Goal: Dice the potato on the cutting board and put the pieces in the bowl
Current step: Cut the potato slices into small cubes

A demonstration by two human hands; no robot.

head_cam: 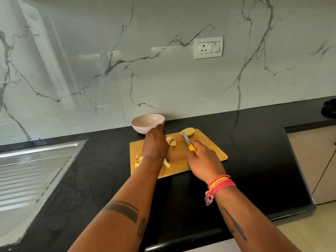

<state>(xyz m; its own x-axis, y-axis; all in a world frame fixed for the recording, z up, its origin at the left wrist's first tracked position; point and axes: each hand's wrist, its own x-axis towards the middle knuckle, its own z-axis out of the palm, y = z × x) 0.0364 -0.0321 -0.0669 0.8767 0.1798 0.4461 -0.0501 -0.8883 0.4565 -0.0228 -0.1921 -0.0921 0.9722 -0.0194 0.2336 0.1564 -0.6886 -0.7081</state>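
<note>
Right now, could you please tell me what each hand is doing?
Left hand: over the potato pieces; grip cannot be told.
Right hand: grips the knife.

A black stone countertop point(254, 142) fills the lower half of the frame, meeting the marble wall behind. A wooden cutting board point(209, 148) lies flat at centre. Just behind the board's upper-left corner sits a pale pink bowl point(143, 122), near the wall. A steel sink drainboard point(32, 170) is set into the counter at left. A dark object point(329, 108) rests at the far right edge.
</note>
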